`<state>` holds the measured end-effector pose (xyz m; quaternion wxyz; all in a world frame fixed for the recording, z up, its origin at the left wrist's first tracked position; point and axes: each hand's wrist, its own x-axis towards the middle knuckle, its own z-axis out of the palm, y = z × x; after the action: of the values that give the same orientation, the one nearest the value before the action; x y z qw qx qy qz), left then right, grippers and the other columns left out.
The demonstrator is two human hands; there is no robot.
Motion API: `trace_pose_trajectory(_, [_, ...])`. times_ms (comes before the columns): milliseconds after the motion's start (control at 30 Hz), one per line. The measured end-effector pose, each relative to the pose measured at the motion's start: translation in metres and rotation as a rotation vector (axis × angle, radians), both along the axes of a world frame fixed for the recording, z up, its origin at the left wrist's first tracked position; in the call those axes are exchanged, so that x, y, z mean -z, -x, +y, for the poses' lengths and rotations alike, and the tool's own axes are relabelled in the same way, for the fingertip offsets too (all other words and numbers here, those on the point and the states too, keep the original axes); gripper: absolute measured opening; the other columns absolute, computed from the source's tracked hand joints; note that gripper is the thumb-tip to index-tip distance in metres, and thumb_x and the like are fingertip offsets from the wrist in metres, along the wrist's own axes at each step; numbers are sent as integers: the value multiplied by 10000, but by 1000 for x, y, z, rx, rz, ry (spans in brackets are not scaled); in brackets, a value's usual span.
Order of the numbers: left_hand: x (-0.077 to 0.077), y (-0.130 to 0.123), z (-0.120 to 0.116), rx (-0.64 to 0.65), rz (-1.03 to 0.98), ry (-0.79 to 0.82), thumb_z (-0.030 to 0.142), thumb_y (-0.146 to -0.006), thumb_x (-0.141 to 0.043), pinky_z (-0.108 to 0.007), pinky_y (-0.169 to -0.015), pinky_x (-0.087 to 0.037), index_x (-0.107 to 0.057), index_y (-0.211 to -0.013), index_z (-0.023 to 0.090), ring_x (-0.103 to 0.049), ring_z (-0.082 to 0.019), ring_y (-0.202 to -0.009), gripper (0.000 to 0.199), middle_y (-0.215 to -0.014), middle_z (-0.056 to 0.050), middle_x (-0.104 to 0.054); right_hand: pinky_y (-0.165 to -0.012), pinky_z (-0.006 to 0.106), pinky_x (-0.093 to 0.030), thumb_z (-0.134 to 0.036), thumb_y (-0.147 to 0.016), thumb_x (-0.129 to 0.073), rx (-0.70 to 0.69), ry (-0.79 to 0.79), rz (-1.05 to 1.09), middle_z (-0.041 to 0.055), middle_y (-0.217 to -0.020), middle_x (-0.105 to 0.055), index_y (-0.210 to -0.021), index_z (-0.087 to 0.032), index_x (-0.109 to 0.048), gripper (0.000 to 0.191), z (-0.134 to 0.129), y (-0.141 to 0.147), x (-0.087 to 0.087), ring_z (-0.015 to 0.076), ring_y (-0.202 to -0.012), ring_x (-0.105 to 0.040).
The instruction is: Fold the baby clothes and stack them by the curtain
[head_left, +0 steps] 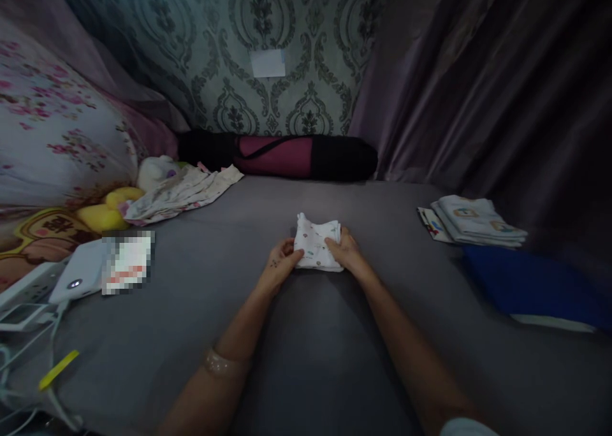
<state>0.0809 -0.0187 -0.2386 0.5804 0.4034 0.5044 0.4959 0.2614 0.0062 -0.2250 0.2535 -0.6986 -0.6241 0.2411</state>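
A small white cloth (315, 243) with a fine print, folded into a rough square, is held between my two hands above the grey sheet. My left hand (283, 259) grips its left edge, thumb on top and fingers curled at the side. On the opposite edge, my right hand (347, 251) pinches it the same way, the thumb lying across the print. The fingers behind and beneath the cloth are partly hidden.
Folded printed cloths (480, 220) lie at right above a dark blue folded item (535, 283). A black and maroon long bag (275, 155) lies along the wall. Crumpled fabric (184, 197), a yellow plush toy (109, 211), a white power bank (79, 273) and cables are at left.
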Motion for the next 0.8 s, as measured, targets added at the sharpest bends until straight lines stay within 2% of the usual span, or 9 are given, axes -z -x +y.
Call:
trace_pose_trajectory(100, [9, 1, 4, 3, 147, -90, 216, -675, -680, -301, -757, -514, -560, -1067, 111, -651, -183, -809, 424, -903, -86, -688, -831, 295, -464, -328, -860, -529, -6, 28, -106, 124, -1105, -660, -1278, -146, -479, 459, -2, -3, -2, 227, -1021, -622])
trace_pose_trajectory(267, [16, 8, 4, -81, 558, -278, 232, -710, -659, -357, -887, -473, -597, -1083, 138, -610, -218, -977, 390, -1070, -112, -655, -785, 302, -446, -317, -903, -481, 10, 28, -332, 139, -1046, -663, -1156, -159, -548, 305, -14, -8, -10, 239, -974, -628])
trace_pose_trajectory(400, [14, 12, 5, -46, 600, -286, 250, -780, -590, -329, -855, -479, -627, -1050, 128, -621, -202, -933, 298, -1019, -110, -670, -827, 312, -436, -185, -932, -352, -10, -110, -423, 164, -1041, -640, -1139, -120, -547, 291, -21, -3, -24, 227, -984, -613])
trace_pose_trajectory(500, [13, 12, 6, -78, 615, -293, 244, -816, -536, -318, -845, -474, -644, -989, 127, -620, -195, -920, 235, -986, -106, -681, -964, 322, -384, -199, -944, -308, -139, -234, -414, 181, -1215, -582, -1230, -90, -515, 369, -15, 11, -29, 228, -1161, -525])
trace_pose_trajectory(567, [11, 12, 7, -105, 620, -287, 238, -824, -517, -309, -819, -479, -645, -975, 130, -621, -189, -887, 226, -953, -98, -690, -1067, 356, -294, -282, -964, -286, -203, -305, -416, 184, -1376, -476, -1331, -61, -445, 457, -9, 23, -25, 246, -1307, -389])
trace_pose_trajectory(633, [10, 13, 7, -123, 616, -274, 232, -827, -502, -290, -784, -483, -645, -969, 133, -623, -178, -846, 224, -918, -86, -694, -1124, 407, -194, -361, -970, -269, -237, -318, -436, 177, -1471, -368, -1401, -40, -370, 547, -5, 32, -13, 267, -1388, -253])
trace_pose_trajectory(700, [10, 15, 8, -141, 617, -275, 224, -832, -481, -274, -766, -479, -646, -974, 129, -623, -172, -828, 238, -906, -84, -692, -1137, 437, -149, -405, -968, -253, -247, -251, -448, 168, -1500, -322, -1428, -40, -337, 593, -2, 36, 2, 278, -1409, -201])
trace_pose_trajectory(800, [13, 19, 10, -161, 633, -276, 213, -830, -461, -269, -764, -470, -653, -982, 122, -620, -173, -827, 261, -901, -87, -690, -1130, 454, -160, -422, -964, -234, -227, -123, -448, 161, -1508, -310, -1438, -52, -334, 609, 0, 34, 22, 290, -1411, -195])
